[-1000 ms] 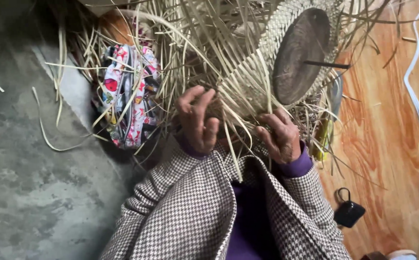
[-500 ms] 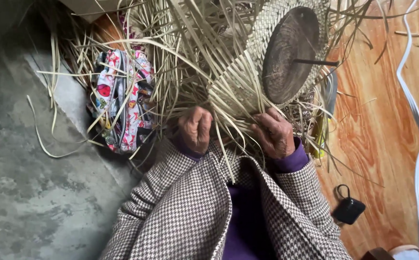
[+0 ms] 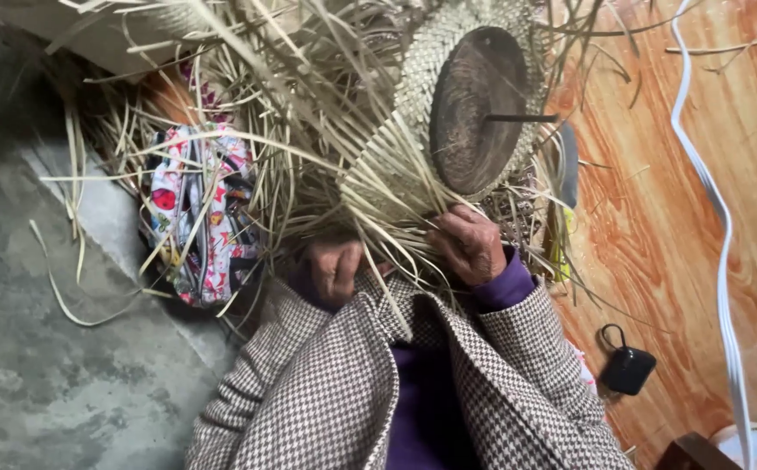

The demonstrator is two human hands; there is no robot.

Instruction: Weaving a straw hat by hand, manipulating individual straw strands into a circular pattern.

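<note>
**Both hands deep in the straw weave**

Centre of the frame, low: left hand (image 3: pixel 333 270) curled tight, fingers folded around a few loose straw strips (image 3: pixel 248 96), knuckles up. Just right of it, right hand (image 3: pixel 468 244) bent and closed too, pinching strips at the lower edge of the half-woven straw piece (image 3: pixel 422 87). Hands near each other, not touching, strips fanning out between them.

Upper centre right: the woven piece wrapped around a dark round wooden block (image 3: pixel 474 109), a thin dark pin (image 3: pixel 518 117) sticking out of its face toward the right. Unwoven ends spraying up and to the left in a messy bundle.

Left of centre: a colourful patterned cloth bag (image 3: pixel 196 218), half under the straw. Bottom middle: checked jacket sleeves (image 3: pixel 309 392) with purple cuffs (image 3: pixel 505 287) peeking out.

Right side: orange wood-grain floor (image 3: pixel 657 218), a white cable (image 3: pixel 720 226) running top to bottom, a small black plug-like object (image 3: pixel 627 369) lower right. Left side: grey concrete floor (image 3: pixel 39 374) with stray strips lying about.
</note>
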